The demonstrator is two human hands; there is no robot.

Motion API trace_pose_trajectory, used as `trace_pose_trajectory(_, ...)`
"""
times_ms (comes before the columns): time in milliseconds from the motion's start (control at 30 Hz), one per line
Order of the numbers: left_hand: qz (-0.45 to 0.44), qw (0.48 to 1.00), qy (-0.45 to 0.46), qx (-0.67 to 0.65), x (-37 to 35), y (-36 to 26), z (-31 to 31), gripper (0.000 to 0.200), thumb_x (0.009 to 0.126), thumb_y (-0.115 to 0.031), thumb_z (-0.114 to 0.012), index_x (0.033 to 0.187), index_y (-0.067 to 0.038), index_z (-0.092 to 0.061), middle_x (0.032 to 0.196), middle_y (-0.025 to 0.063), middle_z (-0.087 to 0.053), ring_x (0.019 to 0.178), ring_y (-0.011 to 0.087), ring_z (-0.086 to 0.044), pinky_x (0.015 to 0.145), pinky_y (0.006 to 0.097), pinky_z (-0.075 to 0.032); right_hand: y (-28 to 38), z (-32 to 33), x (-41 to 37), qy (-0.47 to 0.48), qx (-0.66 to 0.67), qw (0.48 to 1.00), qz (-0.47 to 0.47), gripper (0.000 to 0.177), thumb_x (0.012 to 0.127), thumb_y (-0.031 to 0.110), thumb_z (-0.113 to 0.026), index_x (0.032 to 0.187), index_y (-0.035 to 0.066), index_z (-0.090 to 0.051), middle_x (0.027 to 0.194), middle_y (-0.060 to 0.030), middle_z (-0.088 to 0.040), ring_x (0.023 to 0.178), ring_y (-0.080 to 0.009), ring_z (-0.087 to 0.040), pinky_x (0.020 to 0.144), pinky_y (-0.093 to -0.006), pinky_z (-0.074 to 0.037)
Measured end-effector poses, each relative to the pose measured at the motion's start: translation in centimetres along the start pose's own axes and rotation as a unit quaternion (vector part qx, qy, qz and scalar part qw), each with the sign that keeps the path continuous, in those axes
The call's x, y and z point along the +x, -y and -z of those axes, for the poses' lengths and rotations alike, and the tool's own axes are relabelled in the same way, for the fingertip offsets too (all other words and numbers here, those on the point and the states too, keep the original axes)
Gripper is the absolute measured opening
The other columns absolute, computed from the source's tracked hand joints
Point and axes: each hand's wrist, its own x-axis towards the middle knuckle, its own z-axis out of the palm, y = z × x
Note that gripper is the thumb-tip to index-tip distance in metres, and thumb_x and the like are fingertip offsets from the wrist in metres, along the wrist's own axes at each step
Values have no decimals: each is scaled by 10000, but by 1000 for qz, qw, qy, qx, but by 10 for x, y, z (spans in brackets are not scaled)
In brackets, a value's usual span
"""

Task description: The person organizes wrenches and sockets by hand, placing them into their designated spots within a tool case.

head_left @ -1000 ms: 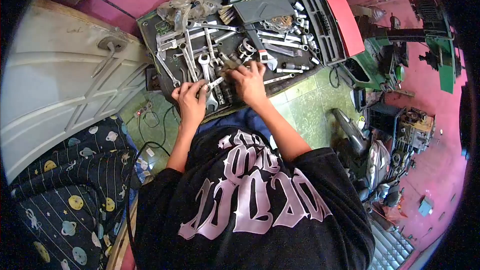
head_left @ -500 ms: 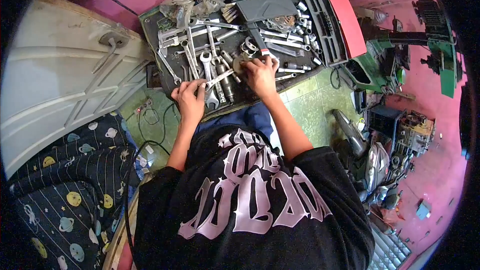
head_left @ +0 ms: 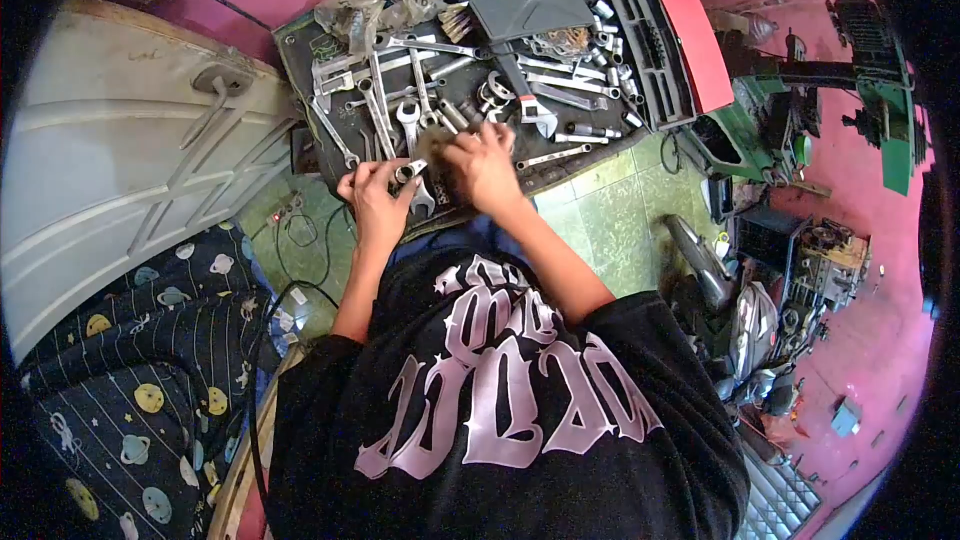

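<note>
In my left hand point(head_left: 376, 195) is a wrench point(head_left: 411, 171), its ring end showing by the thumb and its far part lost in blur. My right hand point(head_left: 484, 168) is curled against the wrench's far side, around a small brownish thing smeared by motion whose kind I cannot make out. Just beyond my hands lies an open-end wrench point(head_left: 408, 114). An adjustable wrench point(head_left: 541, 118) with a red band rests past my right hand, and a combination wrench point(head_left: 562, 155) lies near the front edge.
The dark work table point(head_left: 345, 130) carries several wrenches, sockets point(head_left: 612, 55) and a plastic bag point(head_left: 385, 8). A red-and-black toolbox part point(head_left: 690, 45) stands at the right. A white door point(head_left: 130, 140) is at the left, with machine parts point(head_left: 825, 265) at the right.
My right hand has moved left and slightly toward me, bringing the brownish thing to the wrench. The adjustable wrench's jaw has come into view. My left hand stays nearly still on its wrench.
</note>
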Motion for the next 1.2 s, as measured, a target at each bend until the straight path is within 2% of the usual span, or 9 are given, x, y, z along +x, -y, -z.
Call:
trace_pose_trajectory(233,-7,1000,25,-15,4,-5,4,343,801,-235,-901,1109,-142,-783,1015,67,-674,1088,262,-585,1054,450,-310,-56,1,1,-9,-76,992,-102,282,855,109,-710,1098,226,-790,1031,-18,-718,1141,-331,-573,1033,-578,-366)
trace_pose_trajectory(333,-21,1000,5,-15,5,-4,1,342,799,-225,-899,1109,-140,-782,1032,72,-678,1087,270,-589,1055,450,-311,-22,-1,3,-5,-50,998,-39,207,865,130,-653,1034,173,-766,1087,-44,-706,1201,-351,-567,1081,-628,-356)
trace_pose_trajectory(500,-30,999,2,-16,1,4,-4,338,795,-224,-897,1101,-140,-781,1042,79,-678,1088,279,-588,1053,452,-317,31,-1,-3,-1,32,998,56,233,838,157,-681,1064,155,-736,1104,-37,-669,1185,-324,-568,1075,-602,-362)
trace_pose_trajectory(633,-28,999,14,-20,-1,3,-1,339,790,-225,-899,1096,-141,-781,1044,82,-678,1093,282,-591,1050,452,-319,-4,-3,-6,-15,14,1000,7,304,813,101,-676,1097,184,-747,1114,-33,-677,1185,-362,-566,1080,-611,-353)
trace_pose_trajectory(767,-59,998,-3,-27,3,-5,5,303,798,-239,-894,1067,-142,-794,991,51,-682,1037,243,-594,1036,430,-306,-59,2,-9,-9,-88,988,-130,276,829,103,-705,1090,172,-764,1074,-68,-705,1163,-372,-558,1064,-590,-364)
trace_pose_trajectory(933,-84,996,-30,-19,13,-21,18,310,789,-239,-901,1053,-118,-790,915,62,-690,1007,251,-620,1031,445,-310,-70,23,-10,-49,-124,977,-165,311,809,124,-733,1118,161,-751,1164,-90,-684,1181,-379,-545,1071,-581,-361)
trace_pose_trajectory(1033,-99,994,-44,-9,18,-34,29,303,789,-246,-902,1043,-120,-792,881,54,-695,994,237,-623,1027,444,-306,-43,41,-4,-96,-96,981,-136,368,794,125,-752,1159,161,-735,1257,-86,-651,1216,-382,-532,1070,-583,-360)
trace_pose_trajectory(1067,-109,993,-43,-9,19,-37,32,300,791,-247,-900,1039,-119,-792,874,51,-698,994,235,-626,1027,445,-306,-33,41,-4,-58,-90,985,-138,401,801,138,-766,1198,174,-725,1326,-73,-624,1241,-385,-521,1077,-588,-354)
trace_pose_trajectory(1200,-142,988,-51,-15,28,-54,42,292,794,-243,-897,1029,-107,-788,841,49,-703,987,229,-645,1027,451,-313,-3,42,5,-36,-9,999,-4,409,821,242,-812,1206,144,-717,1149,-52,-684,1234,-334,-547,1077,-553,-355)
